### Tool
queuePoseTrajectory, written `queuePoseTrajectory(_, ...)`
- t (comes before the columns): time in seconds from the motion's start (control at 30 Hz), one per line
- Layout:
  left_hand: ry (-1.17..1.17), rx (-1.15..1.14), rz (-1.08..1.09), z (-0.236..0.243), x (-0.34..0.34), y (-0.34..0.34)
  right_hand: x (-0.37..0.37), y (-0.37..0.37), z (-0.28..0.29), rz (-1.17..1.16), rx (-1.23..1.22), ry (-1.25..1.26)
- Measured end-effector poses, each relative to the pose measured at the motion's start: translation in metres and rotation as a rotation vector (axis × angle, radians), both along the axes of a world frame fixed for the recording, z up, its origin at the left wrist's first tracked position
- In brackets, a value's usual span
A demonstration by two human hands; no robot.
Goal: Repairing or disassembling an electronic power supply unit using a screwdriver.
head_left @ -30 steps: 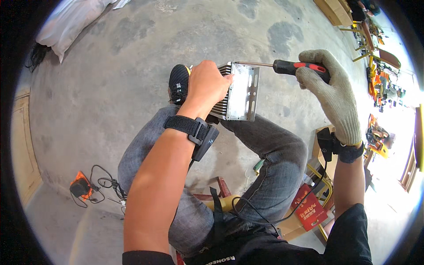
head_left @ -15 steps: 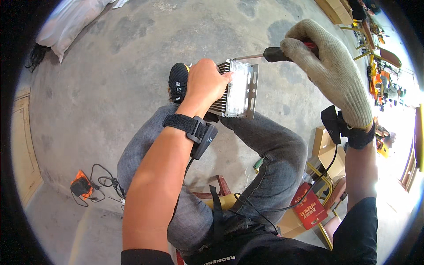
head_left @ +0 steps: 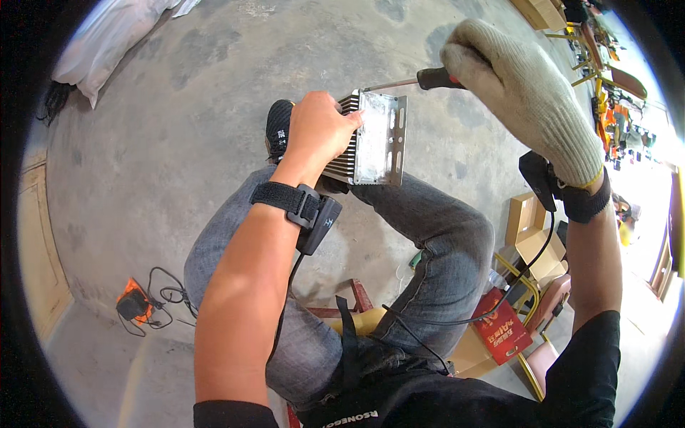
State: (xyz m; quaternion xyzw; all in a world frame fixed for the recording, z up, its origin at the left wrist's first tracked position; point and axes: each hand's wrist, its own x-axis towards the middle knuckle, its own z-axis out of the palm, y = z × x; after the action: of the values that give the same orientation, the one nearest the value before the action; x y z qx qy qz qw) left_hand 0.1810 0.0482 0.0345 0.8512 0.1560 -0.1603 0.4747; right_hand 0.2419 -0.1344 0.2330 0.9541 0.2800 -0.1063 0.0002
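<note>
A finned metal heat-sink housing [head_left: 377, 139] with a slotted bracket [head_left: 399, 143] along its right side is held over my knees. My bare left hand [head_left: 321, 128] grips it by the finned left side, thumb on the flat pale face. In my right hand [head_left: 499, 78], which wears a knitted glove, is a screwdriver [head_left: 435, 78] with a dark handle. Its shaft points left, and the tip meets the housing's far upper corner. The exact spot under the tip is too small to make out.
Below me is a concrete floor [head_left: 143, 178]. An orange-and-black adapter with cables [head_left: 132, 303] lies at left. To the right are an open cardboard box [head_left: 535, 239], a red box [head_left: 501, 328] and chairs [head_left: 626, 84]. A white sack [head_left: 107, 50] lies far left.
Both hands, the housing and the screwdriver have shifted slightly left. My right hand has turned, its gloved back now more toward view. The screwdriver stays at the housing's far corner.
</note>
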Motion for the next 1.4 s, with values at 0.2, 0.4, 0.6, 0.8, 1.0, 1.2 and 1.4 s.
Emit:
queuePoseTrajectory(0.2,0.066,-0.02,-0.046,0.005,0.004,0.002,-0.007,0.002,0.006,0.124,0.181,-0.032)
queuePoseTrajectory(0.4,0.038,-0.001,-0.04,0.004,0.001,0.0,-0.036,0.047,0.038,-0.062,0.132,-0.089)
queuePoseTrajectory(0.6,0.061,-0.02,-0.048,0.006,0.002,0.001,-0.01,0.009,0.017,0.084,0.118,-0.01)
queuePoseTrajectory(0.8,0.081,-0.018,-0.041,0.004,0.002,0.001,-0.004,-0.006,-0.003,0.156,0.177,-0.027)
queuePoseTrajectory(1.0,0.096,-0.022,-0.051,0.006,0.004,0.0,-0.001,-0.006,0.001,0.013,-0.009,-0.062)
queuePoseTrajectory(1.2,0.095,-0.016,-0.062,0.003,0.002,0.003,-0.005,0.06,0.039,-0.172,0.039,0.066)
queuePoseTrajectory(1.4,0.083,-0.009,-0.072,0.013,0.004,0.002,-0.033,0.044,0.048,-0.095,0.183,0.055)
